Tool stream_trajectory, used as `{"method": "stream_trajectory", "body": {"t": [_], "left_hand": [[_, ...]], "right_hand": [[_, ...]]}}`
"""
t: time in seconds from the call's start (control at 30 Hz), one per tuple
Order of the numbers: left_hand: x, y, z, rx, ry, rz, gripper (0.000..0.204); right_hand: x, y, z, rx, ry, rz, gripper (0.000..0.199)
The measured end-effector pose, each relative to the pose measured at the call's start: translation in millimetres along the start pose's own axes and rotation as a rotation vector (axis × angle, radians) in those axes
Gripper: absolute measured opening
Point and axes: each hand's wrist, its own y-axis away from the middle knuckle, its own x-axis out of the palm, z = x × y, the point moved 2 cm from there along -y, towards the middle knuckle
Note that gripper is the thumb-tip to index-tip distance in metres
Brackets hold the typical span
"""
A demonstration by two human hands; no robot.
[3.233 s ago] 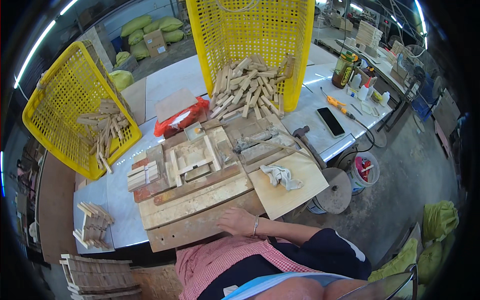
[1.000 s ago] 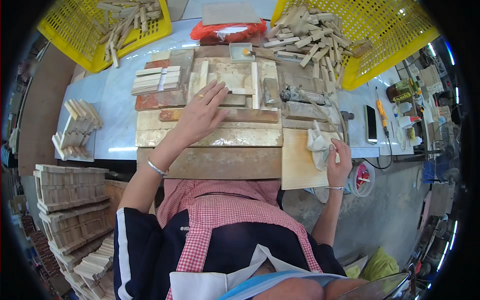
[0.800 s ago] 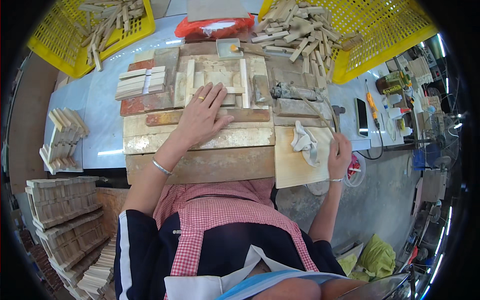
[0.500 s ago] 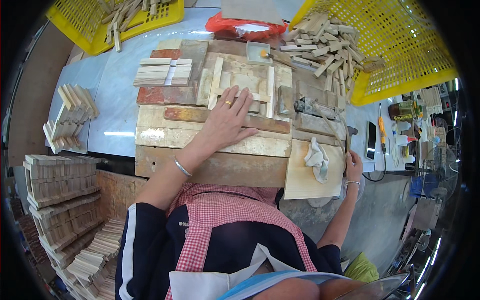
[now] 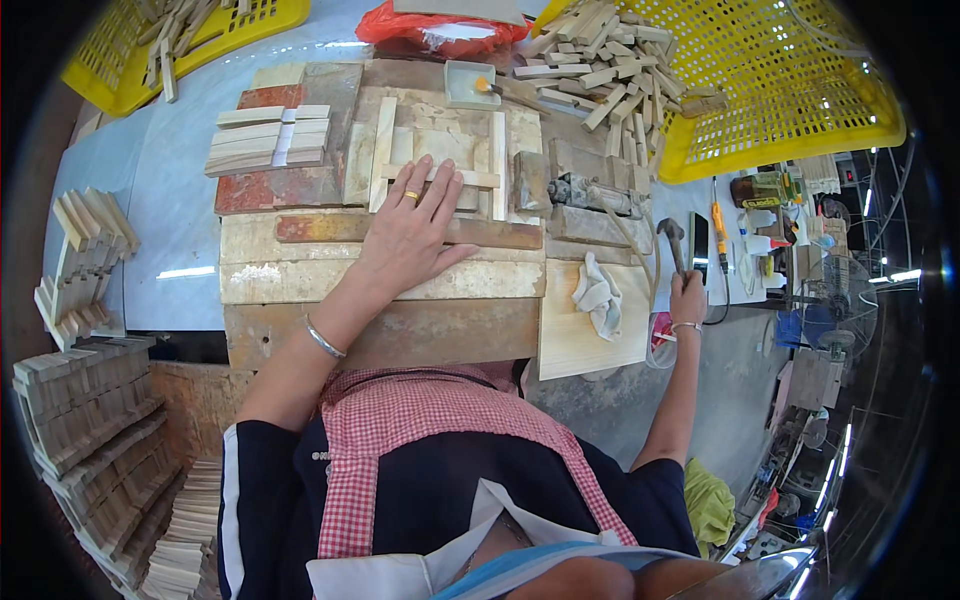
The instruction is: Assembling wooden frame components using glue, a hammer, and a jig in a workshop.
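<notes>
My left hand (image 5: 405, 235) lies flat with fingers stretched out, its fingertips on a light wooden crossbar (image 5: 481, 180). The crossbar spans two upright wooden strips, the left strip (image 5: 384, 140) and the right strip (image 5: 499, 155), together forming an H shape on a worn wooden jig (image 5: 380, 258). Off to the right, my right hand (image 5: 687, 298) is closed around the handle of a hammer (image 5: 672, 232), whose head points away from me. Beyond the strips stands a small square dish (image 5: 458, 85) with an orange-tipped brush (image 5: 520, 98) resting across its edge.
A metal clamp device (image 5: 590, 193) is fixed right of the strips. A crumpled white cloth (image 5: 598, 298) lies on a thin board. Yellow crates (image 5: 790, 90) with wooden pieces (image 5: 600, 65) sit at the back. Assembled wooden frames (image 5: 85, 405) are stacked at the left.
My right hand has come up from the bench's right edge and now shows the hammer raised in it. My left hand stays on the crossbar. The whole view has shifted.
</notes>
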Motion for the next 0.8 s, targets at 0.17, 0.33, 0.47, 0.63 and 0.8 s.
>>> {"method": "stream_trajectory", "body": {"t": [0.17, 0.33, 0.47, 0.63, 0.8], "left_hand": [[0, -1, 0, 0.003, -0.009, 0.004, 0.081], [1, -2, 3, -0.004, -0.011, 0.015, 0.08], [1, -4, 1, 0.008, -0.002, -0.004, 0.081], [1, 0, 4, -0.004, -0.014, -0.009, 0.081], [-2, -1, -1, -0.006, 0.031, 0.04, 0.08]], "right_hand": [[-50, 45, 105, -0.422, -0.371, -0.214, 0.03], [-58, 72, 192, -0.586, -0.573, -0.029, 0.037], [-31, 77, 216, -0.787, -0.57, -0.285, 0.039], [-44, 70, 228, -0.711, -0.511, 0.13, 0.04], [-16, 84, 220, -0.66, -0.599, 0.015, 0.039]]}}
